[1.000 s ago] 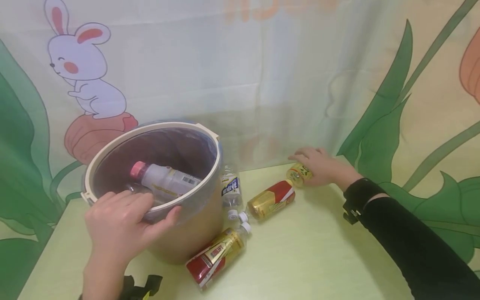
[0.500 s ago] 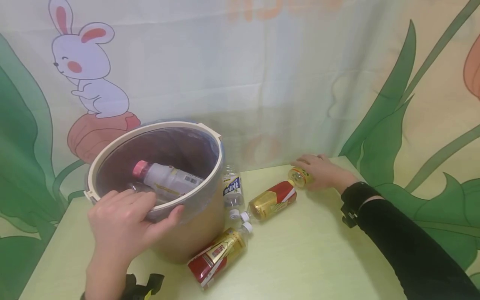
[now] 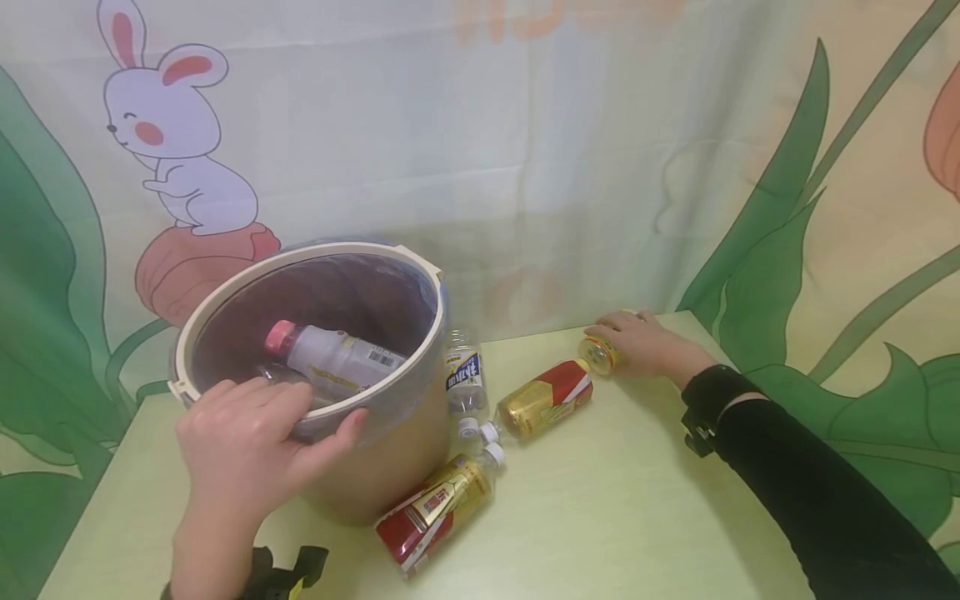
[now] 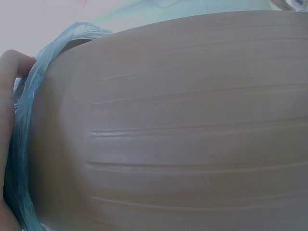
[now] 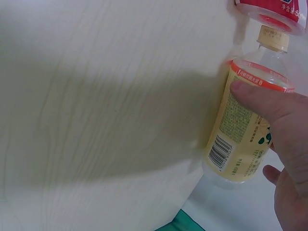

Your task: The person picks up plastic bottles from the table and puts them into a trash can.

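Note:
My left hand (image 3: 236, 442) grips the near rim of a beige trash bin (image 3: 247, 279), its thumb lying along the outside over the plastic liner (image 4: 28, 130). On the right, my right hand (image 3: 648, 343) holds a yellow-labelled drink bottle (image 5: 240, 130) lying near the table's back edge. The thumb and fingers curl round its label, and its pale cap faces the base of a red-and-gold bottle (image 3: 543, 400). In the head view the hand covers most of the yellow bottle. Inside the bin lies a bottle with a pink cap (image 3: 341, 358).
Another red-and-gold bottle (image 3: 437, 512) lies against the bin's near right side. A clear bottle with a blue-and-white label (image 3: 463, 371) lies beside the bin. All rest on a pale green table (image 3: 622, 508), with a printed cloth (image 3: 375, 125) hanging behind it.
The head view has shifted slightly. My right hand has settled lower around the yellow-labelled bottle, which has hardly moved; my left hand stays on the bin rim.

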`<action>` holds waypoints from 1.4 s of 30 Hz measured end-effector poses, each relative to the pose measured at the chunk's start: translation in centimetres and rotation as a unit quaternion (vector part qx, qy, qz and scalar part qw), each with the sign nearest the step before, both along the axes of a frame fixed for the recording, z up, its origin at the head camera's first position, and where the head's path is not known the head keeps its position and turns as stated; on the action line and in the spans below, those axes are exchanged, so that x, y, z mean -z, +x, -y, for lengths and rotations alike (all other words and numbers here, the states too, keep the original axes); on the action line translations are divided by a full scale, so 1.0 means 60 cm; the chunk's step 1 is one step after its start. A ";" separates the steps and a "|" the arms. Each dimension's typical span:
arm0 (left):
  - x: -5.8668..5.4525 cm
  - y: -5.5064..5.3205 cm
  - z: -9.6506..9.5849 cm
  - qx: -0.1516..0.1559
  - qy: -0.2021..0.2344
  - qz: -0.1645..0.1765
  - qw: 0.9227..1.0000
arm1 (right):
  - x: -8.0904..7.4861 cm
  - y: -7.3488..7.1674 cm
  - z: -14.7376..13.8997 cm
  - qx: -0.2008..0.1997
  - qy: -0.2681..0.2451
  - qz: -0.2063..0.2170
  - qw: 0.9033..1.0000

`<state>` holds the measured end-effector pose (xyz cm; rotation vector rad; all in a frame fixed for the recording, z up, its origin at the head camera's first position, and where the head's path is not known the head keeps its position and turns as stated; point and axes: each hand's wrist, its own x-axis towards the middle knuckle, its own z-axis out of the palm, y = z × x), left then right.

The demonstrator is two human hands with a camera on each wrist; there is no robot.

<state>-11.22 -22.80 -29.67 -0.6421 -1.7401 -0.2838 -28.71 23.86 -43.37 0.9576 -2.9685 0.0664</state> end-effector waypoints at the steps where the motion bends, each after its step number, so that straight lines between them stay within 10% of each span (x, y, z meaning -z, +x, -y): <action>1: 0.000 0.000 0.000 -0.001 -0.001 0.001 1.000 | 0.000 0.001 -0.001 0.000 0.003 -0.001 1.000; 42: 0.001 0.002 -0.001 -0.003 -0.001 0.004 1.000 | 0.055 0.028 -0.063 0.138 -0.072 0.033 0.987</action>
